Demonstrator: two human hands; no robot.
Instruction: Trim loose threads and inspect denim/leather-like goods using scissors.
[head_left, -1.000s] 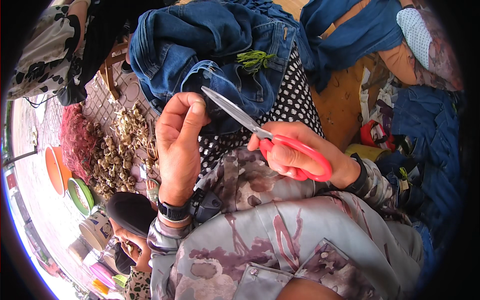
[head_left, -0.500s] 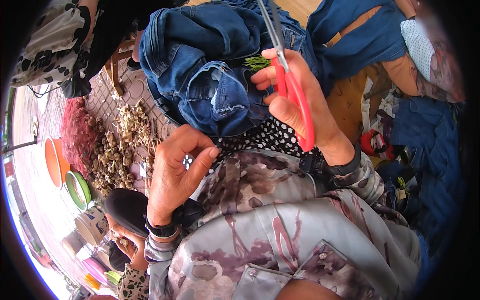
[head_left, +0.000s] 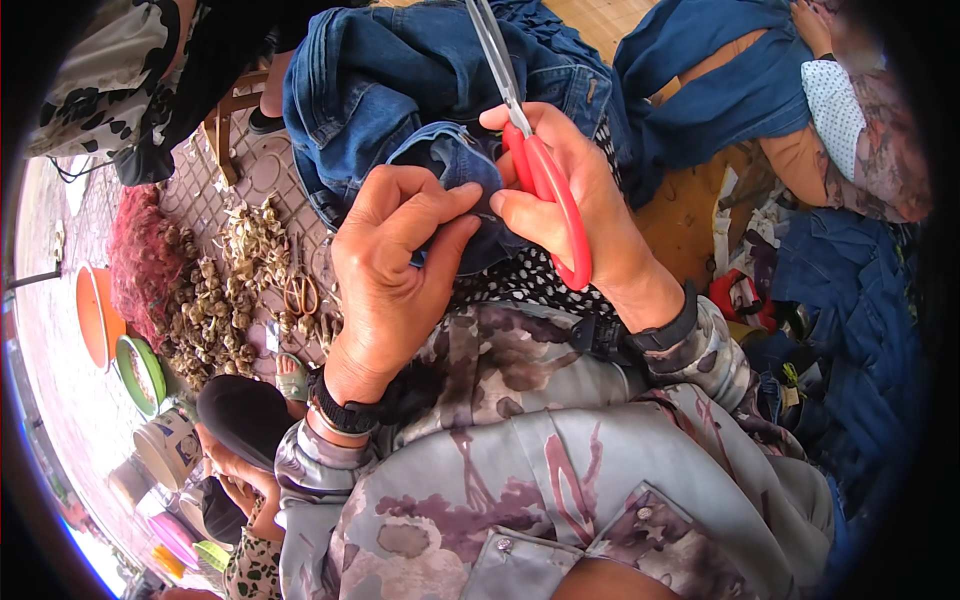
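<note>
Blue denim garments [head_left: 400,75] lie bunched in front of me, over black cloth with white spots [head_left: 525,285]. My right hand [head_left: 605,230] is closed around red-handled scissors [head_left: 565,205]. The metal blades point up and slightly left, above the denim, and seem close together. Close beside it, my left hand [head_left: 390,265] has thumb and fingers brought together in a pinch over the folded denim edge. Whatever lies between those fingertips is too small or hidden to name.
Dried garlic bulbs [head_left: 215,310] are heaped on the paving at left, with another pair of scissors [head_left: 300,295] among them. Nearby stand a red net heap [head_left: 145,250], an orange bucket [head_left: 97,318] and a green basin [head_left: 140,375]. People sit around me; more denim [head_left: 845,300] lies at right.
My left hand has moved up and right onto the denim, its fingertips pinching together. The right hand and scissors have shifted left, nearer to it. Green strands seen earlier are now hidden.
</note>
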